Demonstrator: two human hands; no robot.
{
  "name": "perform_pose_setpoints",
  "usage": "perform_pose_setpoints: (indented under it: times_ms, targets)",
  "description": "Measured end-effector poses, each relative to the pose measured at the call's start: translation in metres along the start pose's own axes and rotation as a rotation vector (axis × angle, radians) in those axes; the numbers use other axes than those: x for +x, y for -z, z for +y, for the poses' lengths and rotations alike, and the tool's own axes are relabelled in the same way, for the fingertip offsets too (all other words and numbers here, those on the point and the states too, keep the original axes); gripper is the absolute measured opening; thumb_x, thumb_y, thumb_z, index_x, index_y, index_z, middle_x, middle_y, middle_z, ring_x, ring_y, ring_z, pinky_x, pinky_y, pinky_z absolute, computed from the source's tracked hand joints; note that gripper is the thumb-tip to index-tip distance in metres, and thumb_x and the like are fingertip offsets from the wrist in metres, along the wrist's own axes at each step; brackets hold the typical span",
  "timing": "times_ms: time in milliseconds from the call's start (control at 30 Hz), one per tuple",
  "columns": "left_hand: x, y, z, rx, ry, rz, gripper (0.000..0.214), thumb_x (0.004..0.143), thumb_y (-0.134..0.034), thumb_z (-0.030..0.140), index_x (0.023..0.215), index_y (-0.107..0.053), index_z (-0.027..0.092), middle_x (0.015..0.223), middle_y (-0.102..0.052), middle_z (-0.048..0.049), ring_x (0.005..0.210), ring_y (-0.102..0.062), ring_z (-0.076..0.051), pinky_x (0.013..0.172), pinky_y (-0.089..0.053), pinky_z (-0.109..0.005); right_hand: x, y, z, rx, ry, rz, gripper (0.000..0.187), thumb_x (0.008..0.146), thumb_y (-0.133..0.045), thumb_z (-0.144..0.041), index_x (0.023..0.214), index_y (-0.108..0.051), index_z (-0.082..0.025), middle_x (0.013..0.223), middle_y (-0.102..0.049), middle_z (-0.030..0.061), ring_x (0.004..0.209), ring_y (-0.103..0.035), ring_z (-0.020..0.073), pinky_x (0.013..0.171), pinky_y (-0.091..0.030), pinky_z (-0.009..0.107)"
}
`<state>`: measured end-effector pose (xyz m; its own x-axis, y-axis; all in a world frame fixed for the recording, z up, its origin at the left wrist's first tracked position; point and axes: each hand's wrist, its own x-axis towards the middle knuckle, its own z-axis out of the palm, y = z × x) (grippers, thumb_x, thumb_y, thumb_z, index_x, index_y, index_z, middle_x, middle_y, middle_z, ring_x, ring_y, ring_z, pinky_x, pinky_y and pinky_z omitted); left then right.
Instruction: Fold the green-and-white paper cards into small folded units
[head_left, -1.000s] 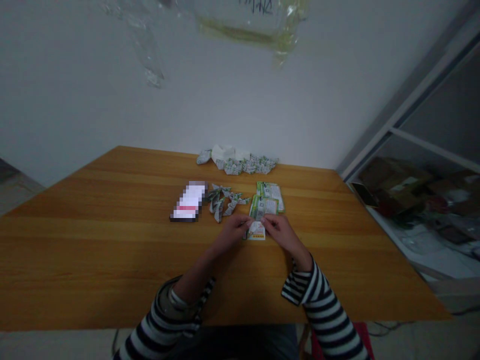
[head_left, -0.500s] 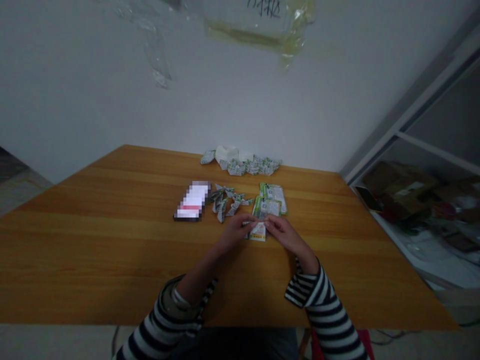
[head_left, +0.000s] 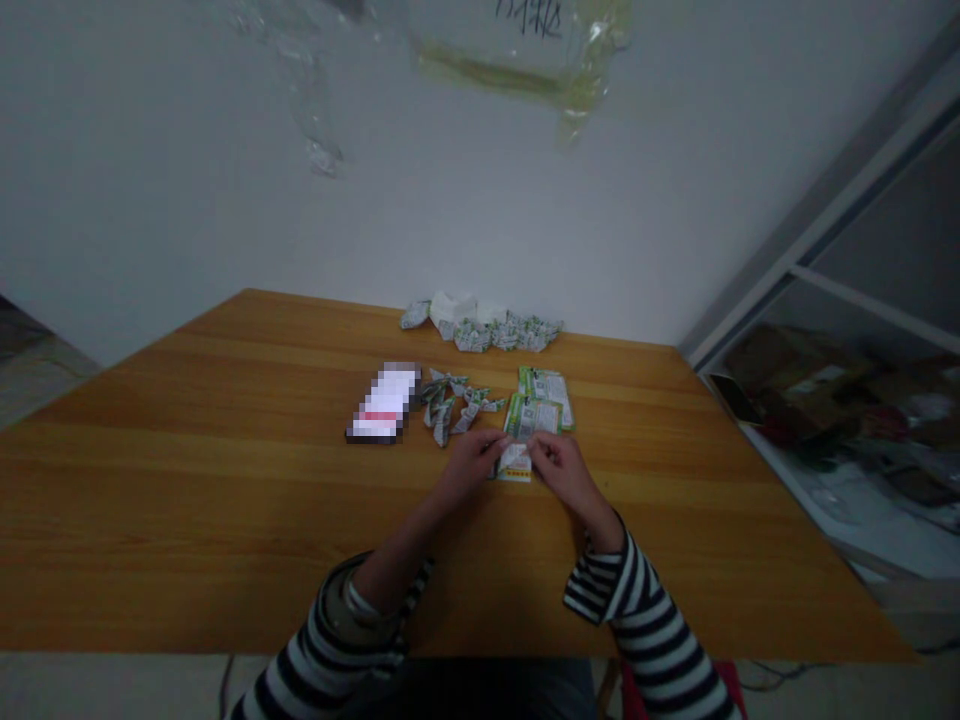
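Observation:
My left hand point(head_left: 470, 464) and my right hand point(head_left: 560, 466) meet at the middle of a wooden table point(head_left: 187, 480). Both pinch a small printed paper sheet point(head_left: 516, 459), white with a yellow lower edge, lying flat between them. Fingers of each hand are curled on the sheet's upper part. Just beyond it lies a stack of green-and-white printed sheets point(head_left: 541, 402). A cluster of small folded paper pieces point(head_left: 452, 402) sits to the left of that stack.
A phone point(head_left: 383, 402) lies left of the folded pieces. A heap of more folded paper pieces point(head_left: 484, 325) rests at the table's far edge by the wall. A shelf with clutter point(head_left: 840, 400) stands to the right. Plastic bags point(head_left: 517, 50) hang overhead.
Both hands stayed on the sheet; the right hand's fingers drew in slightly toward the left. The view shifted a little.

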<state>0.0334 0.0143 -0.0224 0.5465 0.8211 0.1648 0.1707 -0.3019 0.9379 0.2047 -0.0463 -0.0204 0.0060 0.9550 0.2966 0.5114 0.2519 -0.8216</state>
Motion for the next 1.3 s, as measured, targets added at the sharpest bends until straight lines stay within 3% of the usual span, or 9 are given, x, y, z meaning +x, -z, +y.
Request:
perform_pose_setpoints:
  times_ms: [167,300,533,867,1100,1300]
  targets:
    - [0.0,0.0,0.002,0.038,0.015,-0.011,0.028,0.084,-0.052,0.034,0.081,-0.072,0.014,0.072,-0.069,-0.0018,0.069,-0.06,-0.016,0.064,-0.044,-0.024,0.001,-0.003,0.0,-0.022,-0.003,0.044,0.029,0.085,-0.046,-0.027,0.057,-0.043,-0.019,0.054,-0.038,-0.0048,0.053,-0.037,0.0104,0.05,-0.025,0.022]
    - [-0.002,0.0,0.003,0.158,0.013,0.057,0.026,0.084,-0.051,0.03,0.078,-0.071,0.014,0.07,-0.068,-0.0016,0.067,-0.059,-0.016,0.064,-0.043,-0.024,0.001,-0.01,0.001,0.012,-0.027,0.068,0.033,0.086,-0.047,-0.03,0.056,-0.04,-0.02,0.053,-0.035,-0.0054,0.052,-0.035,0.0101,0.049,-0.024,0.022]
    - [-0.005,-0.004,0.003,0.193,-0.037,0.117,0.025,0.086,-0.047,0.028,0.074,-0.066,0.016,0.068,-0.065,-0.0013,0.066,-0.057,-0.016,0.064,-0.041,-0.025,0.001,-0.018,0.006,0.187,-0.118,-0.081,0.038,0.09,-0.047,-0.046,0.062,-0.048,-0.019,0.056,-0.042,-0.0042,0.053,-0.039,0.0111,0.049,-0.029,0.023]
    - [-0.002,-0.003,0.005,0.188,-0.05,-0.008,0.026,0.087,-0.047,0.031,0.072,-0.063,0.017,0.067,-0.063,-0.0015,0.065,-0.056,-0.016,0.061,-0.038,-0.025,0.002,-0.017,0.002,0.215,-0.126,0.025,0.042,0.085,-0.052,-0.049,0.056,-0.043,-0.019,0.055,-0.034,-0.0045,0.051,-0.032,0.0098,0.047,-0.023,0.023]
    - [-0.011,-0.003,0.008,0.36,-0.004,0.246,0.025,0.092,-0.043,0.032,0.081,-0.061,0.018,0.07,-0.063,-0.0039,0.065,-0.058,-0.018,0.061,-0.037,-0.027,0.0,-0.029,-0.006,0.255,-0.149,0.046,0.04,0.086,-0.053,-0.051,0.066,-0.058,-0.017,0.055,-0.048,-0.0026,0.051,-0.042,0.011,0.048,-0.031,0.022]
    - [-0.012,-0.01,0.009,0.312,0.009,0.312,0.026,0.091,-0.044,0.033,0.075,-0.059,0.019,0.065,-0.06,-0.0016,0.06,-0.054,-0.016,0.058,-0.034,-0.026,0.002,-0.037,-0.003,0.281,-0.237,0.18,0.043,0.081,-0.057,-0.053,0.057,-0.055,-0.017,0.047,-0.041,-0.0046,0.043,-0.035,0.0093,0.042,-0.025,0.022]
